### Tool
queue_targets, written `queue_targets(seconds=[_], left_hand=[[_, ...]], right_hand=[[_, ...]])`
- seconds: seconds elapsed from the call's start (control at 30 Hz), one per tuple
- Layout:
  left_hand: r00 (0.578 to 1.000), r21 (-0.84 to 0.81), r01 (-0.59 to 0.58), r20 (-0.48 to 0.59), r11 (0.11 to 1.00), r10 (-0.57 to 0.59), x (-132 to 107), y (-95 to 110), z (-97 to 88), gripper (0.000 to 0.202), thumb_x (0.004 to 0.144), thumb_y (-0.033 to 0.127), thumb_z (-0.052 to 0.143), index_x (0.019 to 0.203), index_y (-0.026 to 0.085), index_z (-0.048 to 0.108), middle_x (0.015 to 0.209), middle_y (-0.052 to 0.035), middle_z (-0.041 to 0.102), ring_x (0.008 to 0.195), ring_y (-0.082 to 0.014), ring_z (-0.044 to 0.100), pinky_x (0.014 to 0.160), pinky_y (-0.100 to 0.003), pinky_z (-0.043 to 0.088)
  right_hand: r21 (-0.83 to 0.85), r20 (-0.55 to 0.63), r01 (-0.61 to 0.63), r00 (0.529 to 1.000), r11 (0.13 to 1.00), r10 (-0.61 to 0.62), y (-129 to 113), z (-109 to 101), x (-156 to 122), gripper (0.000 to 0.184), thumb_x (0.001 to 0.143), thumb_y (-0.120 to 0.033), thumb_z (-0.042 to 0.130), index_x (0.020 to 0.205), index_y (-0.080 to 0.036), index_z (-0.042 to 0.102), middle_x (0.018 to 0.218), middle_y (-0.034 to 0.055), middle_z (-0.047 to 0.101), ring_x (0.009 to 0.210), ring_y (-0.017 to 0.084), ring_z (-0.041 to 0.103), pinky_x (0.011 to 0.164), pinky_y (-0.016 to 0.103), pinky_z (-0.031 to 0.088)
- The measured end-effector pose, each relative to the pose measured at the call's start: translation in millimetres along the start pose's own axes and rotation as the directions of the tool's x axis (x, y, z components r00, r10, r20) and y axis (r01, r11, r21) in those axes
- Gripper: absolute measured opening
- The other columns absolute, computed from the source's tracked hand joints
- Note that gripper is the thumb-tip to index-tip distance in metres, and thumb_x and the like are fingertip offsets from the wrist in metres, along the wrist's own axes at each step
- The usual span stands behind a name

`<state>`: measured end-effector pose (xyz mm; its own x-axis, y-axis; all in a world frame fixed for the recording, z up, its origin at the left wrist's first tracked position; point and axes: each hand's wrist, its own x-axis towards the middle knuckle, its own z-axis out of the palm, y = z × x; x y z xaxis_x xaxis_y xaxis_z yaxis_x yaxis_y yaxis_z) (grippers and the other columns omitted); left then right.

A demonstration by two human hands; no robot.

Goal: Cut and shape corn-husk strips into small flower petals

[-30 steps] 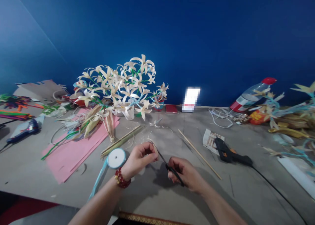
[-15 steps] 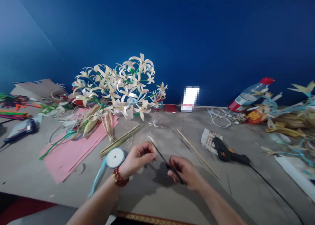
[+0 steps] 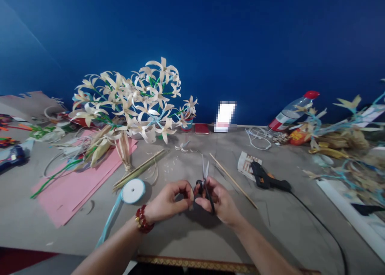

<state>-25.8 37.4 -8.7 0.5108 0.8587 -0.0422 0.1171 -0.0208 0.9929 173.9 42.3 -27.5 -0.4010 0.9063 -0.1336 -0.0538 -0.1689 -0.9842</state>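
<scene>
In the middle of the table, my left hand (image 3: pixel 173 201) pinches a small pale strip of husk (image 3: pixel 191 195) between thumb and fingers. Close beside it, my right hand (image 3: pixel 219 199) is closed on black-handled scissors (image 3: pixel 206 174). Their blades point away from me and stand slightly apart, clear of the strip. A roll of light blue ribbon (image 3: pixel 133 191) lies just left of my left hand, its tail hanging toward the near edge. Beyond my hands are a thin wooden stick (image 3: pixel 233 180) and pale scraps (image 3: pixel 171 165) on the table.
A large bunch of pale husk flowers (image 3: pixel 129 102) stands at the back left, with pink sheets (image 3: pixel 70 195) in front. To the right lie a black glue gun (image 3: pixel 269 178) with its cord, a tilted bottle (image 3: pixel 290 114) and more husk flowers (image 3: pixel 350 104). A lit, blurred-out screen (image 3: pixel 225 115) stands against the wall.
My right hand has turned the scissors upright and opened the blades, away from the strip. Both hands are closer together. The view has shifted slightly right.
</scene>
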Motion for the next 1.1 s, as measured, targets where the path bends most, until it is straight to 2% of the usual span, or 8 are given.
queue_targets(seconds=[0.3, 0.47, 0.57, 0.7, 0.77, 0.87, 1.0, 1.1], left_hand=[[0.999, 0.231, -0.011, -0.046, 0.973, 0.022, 0, 0, 8.9, 0.011, 0.074, 0.008, 0.053, 0.075, 0.017, 0.059, 0.077, -0.0005, 0.066, 0.075, -0.0149, 0.059, 0.073, -0.024, 0.043], [0.999, 0.237, 0.0, -0.05, 0.971, 0.013, 1, -2, 9.7, 0.008, 0.076, 0.011, 0.055, 0.076, 0.017, 0.06, 0.075, -0.0002, 0.064, 0.073, -0.0144, 0.057, 0.071, -0.024, 0.042], [0.996, 0.156, 0.031, -0.082, 0.987, -0.018, 2, -3, 8.2, 0.004, 0.079, 0.016, 0.058, 0.076, 0.016, 0.059, 0.073, 0.0, 0.06, 0.071, -0.0134, 0.053, 0.068, -0.023, 0.04], [0.994, -0.07, 0.076, -0.073, 0.995, -0.081, 3, -7, 6.6, 0.014, 0.082, 0.027, 0.064, 0.078, 0.016, 0.057, 0.072, 0.0004, 0.057, 0.065, -0.0109, 0.048, 0.061, -0.021, 0.034], [0.991, -0.235, 0.083, -0.087, 0.969, -0.105, 3, -10, 8.0, 0.019, 0.082, 0.031, 0.067, 0.081, 0.016, 0.057, 0.071, 0.0007, 0.057, 0.063, -0.0103, 0.048, 0.06, -0.021, 0.034], [0.984, -0.429, 0.042, -0.141, 0.902, -0.112, 4, -13, 13.0, 0.023, 0.079, 0.033, 0.073, 0.086, 0.016, 0.059, 0.075, -0.0007, 0.061, 0.07, -0.0121, 0.054, 0.067, -0.022, 0.04], [0.983, -0.478, 0.005, -0.157, 0.878, -0.091, 5, -17, 18.8, 0.022, 0.081, 0.033, 0.073, 0.081, 0.015, 0.061, 0.075, -0.0017, 0.062, 0.069, -0.0115, 0.054, 0.069, -0.023, 0.041], [0.977, -0.482, 0.044, -0.16, 0.875, -0.138, 5, -19, 18.5, 0.024, 0.08, 0.035, 0.073, 0.079, 0.014, 0.06, 0.07, 0.0001, 0.059, 0.064, -0.0098, 0.051, 0.065, -0.021, 0.039]], right_hand=[[0.016, -0.085, -0.021, 0.996, 1.0, 0.023, 1, 7, 2, 0.037, 0.063, -0.032, 0.083, 0.082, -0.021, 0.053, 0.074, -0.002, 0.061, 0.065, 0.014, 0.057, 0.064, 0.025, 0.046], [-0.026, -0.108, 0.001, 0.994, 1.0, -0.004, 3, 6, 2, 0.034, 0.065, -0.032, 0.079, 0.083, -0.021, 0.052, 0.075, -0.0012, 0.062, 0.066, 0.014, 0.057, 0.065, 0.026, 0.047], [-0.004, -0.11, 0.022, 0.994, 1.0, -0.022, 3, 4, 2, 0.031, 0.067, -0.03, 0.076, 0.085, -0.021, 0.052, 0.077, -0.0007, 0.061, 0.068, 0.015, 0.058, 0.066, 0.027, 0.047], [0.009, -0.07, 0.021, 0.997, 1.0, -0.02, 2, 3, 1, 0.034, 0.065, -0.031, 0.079, 0.085, -0.021, 0.052, 0.077, -0.0014, 0.06, 0.067, 0.013, 0.057, 0.065, 0.025, 0.046], [0.018, -0.052, 0.012, 0.999, 1.0, -0.011, 2, 3, 1, 0.039, 0.062, -0.033, 0.082, 0.083, -0.021, 0.052, 0.076, -0.0021, 0.06, 0.066, 0.012, 0.056, 0.064, 0.024, 0.045], [0.07, -0.055, 0.014, 0.998, 0.997, -0.01, 3, 5, 1, 0.044, 0.06, -0.037, 0.085, 0.083, -0.021, 0.051, 0.075, -0.0028, 0.059, 0.065, 0.012, 0.056, 0.063, 0.024, 0.045], [0.07, -0.091, 0.014, 0.996, 0.997, -0.008, 0, 6, 1, 0.041, 0.062, -0.035, 0.083, 0.083, -0.021, 0.051, 0.074, -0.0031, 0.058, 0.066, 0.012, 0.056, 0.065, 0.025, 0.046], [0.036, -0.095, 0.041, 0.995, 0.999, -0.037, -1, 4, 0, 0.037, 0.064, -0.031, 0.081, 0.086, -0.021, 0.052, 0.079, -0.0016, 0.06, 0.069, 0.013, 0.057, 0.067, 0.025, 0.046]])
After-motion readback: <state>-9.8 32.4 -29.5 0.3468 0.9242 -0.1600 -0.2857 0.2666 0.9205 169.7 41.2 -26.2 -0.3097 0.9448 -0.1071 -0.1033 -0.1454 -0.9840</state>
